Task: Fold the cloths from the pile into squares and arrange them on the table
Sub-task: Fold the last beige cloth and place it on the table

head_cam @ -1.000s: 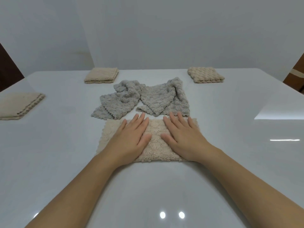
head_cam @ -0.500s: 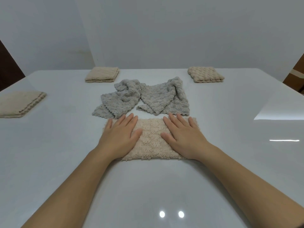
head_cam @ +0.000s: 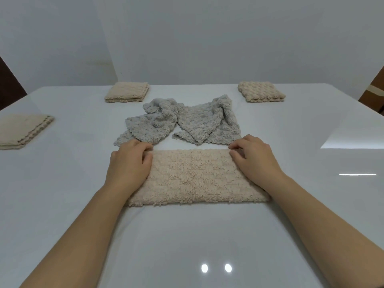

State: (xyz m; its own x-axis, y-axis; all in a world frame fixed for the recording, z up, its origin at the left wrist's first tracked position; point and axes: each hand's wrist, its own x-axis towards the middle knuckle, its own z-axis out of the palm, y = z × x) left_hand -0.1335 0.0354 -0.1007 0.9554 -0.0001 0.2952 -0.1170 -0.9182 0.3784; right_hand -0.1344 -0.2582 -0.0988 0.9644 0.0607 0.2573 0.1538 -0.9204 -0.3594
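A beige fluffy cloth (head_cam: 193,177) lies in front of me as a long folded strip on the white table (head_cam: 187,235). My left hand (head_cam: 129,163) rests on its left end with fingers curled at the far left corner. On the right end sits my right hand (head_cam: 254,161), fingertips pinching the far right corner. Just behind the strip lies the pile of crumpled grey cloths (head_cam: 178,123). Three beige cloths folded into squares sit further out: one at the far left (head_cam: 21,130), one at the back left (head_cam: 127,94), one at the back right (head_cam: 260,94).
The table's right edge runs past a brown object (head_cam: 374,90) at the far right. A dark brown surface (head_cam: 8,88) shows beyond the left corner. Pale walls stand behind the table.
Both hands slid apart from the middle of the beige cloth to its two ends. Flat palms gave way to curled fingers at the far corners. The cloth now shows as a longer strip.
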